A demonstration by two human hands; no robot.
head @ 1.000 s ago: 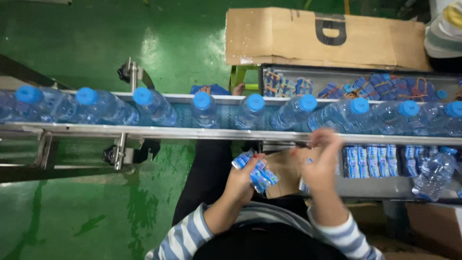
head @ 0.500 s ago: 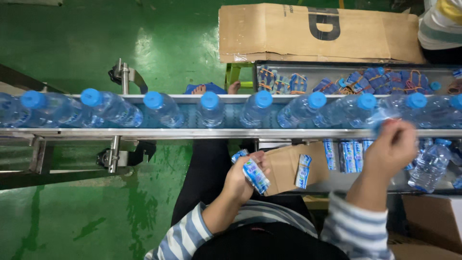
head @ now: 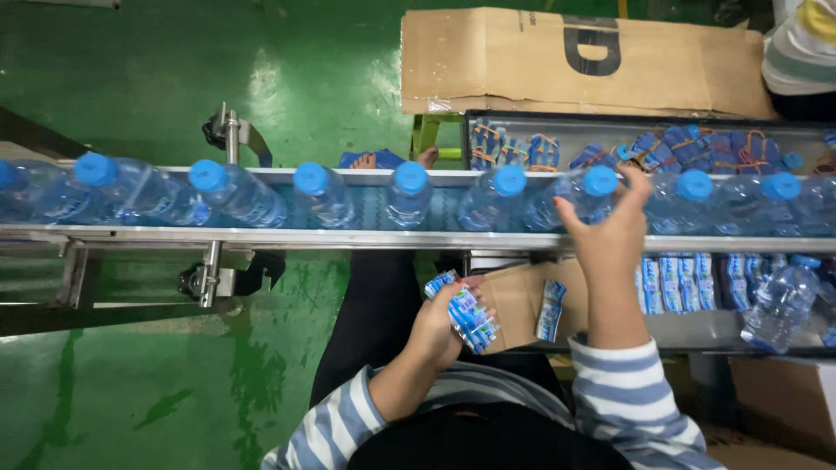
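Note:
A row of clear water bottles with blue caps [head: 409, 198] stands on a steel conveyor [head: 261, 238] that crosses the view. My right hand [head: 610, 228] reaches over the conveyor rail, fingers around a bottle with a blue cap [head: 589, 193]. My left hand [head: 444, 320] stays below the rail over my lap and grips a stack of blue and white labels [head: 468, 315]. A loose label [head: 550, 310] lies on a brown cardboard piece [head: 514, 305] beside it.
A metal tray [head: 557, 130] behind the conveyor holds bundles of blue labels. A second tray [head: 697, 326] below the rail holds more labels and a loose bottle [head: 779, 305]. A cardboard box [head: 566, 61] lies further back. Another person's striped sleeve [head: 801, 52] shows top right. The floor is green.
My right hand has moved from my lap up to the conveyor, then left along it onto a bottle. The bottles have shifted along the belt. My left hand stays on the labels.

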